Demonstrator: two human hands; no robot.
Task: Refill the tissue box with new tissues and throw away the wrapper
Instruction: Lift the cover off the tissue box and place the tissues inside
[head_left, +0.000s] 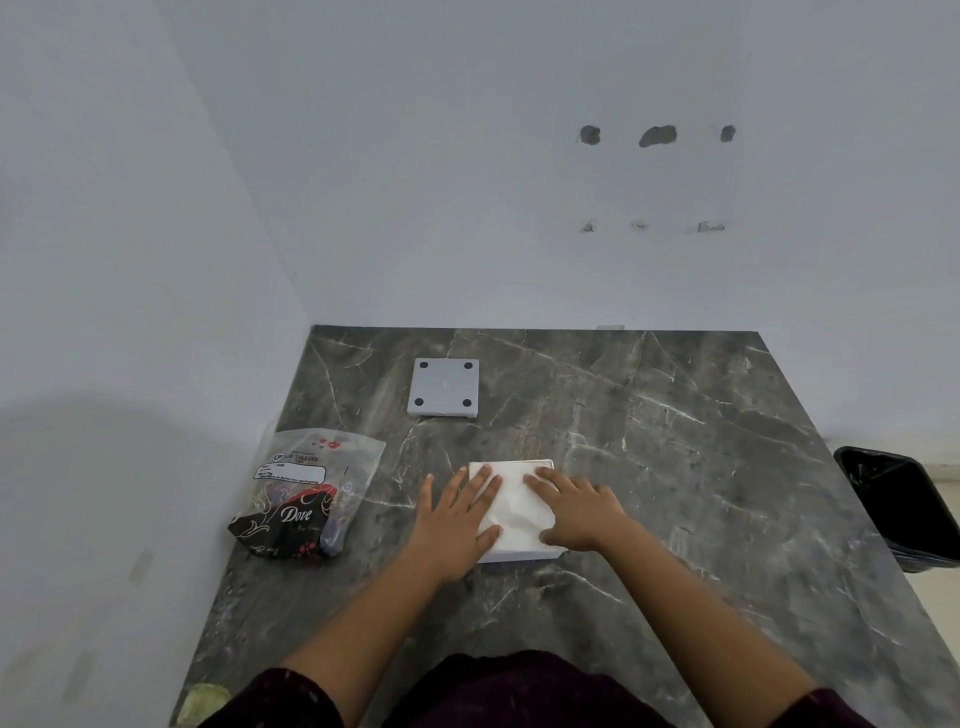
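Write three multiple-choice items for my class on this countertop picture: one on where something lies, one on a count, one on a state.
1. Where does the tissue wrapper lie relative to the white tissue box?
A. To its left
B. To its right
C. On top of it

2. How many dark round feet show on the grey square panel?
A. Two
B. Four
C. Six

3. What are the hands doing?
A. Both pressing flat on the tissues in the box
B. Holding the wrapper
C. Lifting the panel

Answers:
1 A: the wrapper sits near the counter's left edge, apart from the box.
2 B: one foot shows at each corner.
3 A: the left hand and right hand lie palm-down, fingers spread, on the white tissues.
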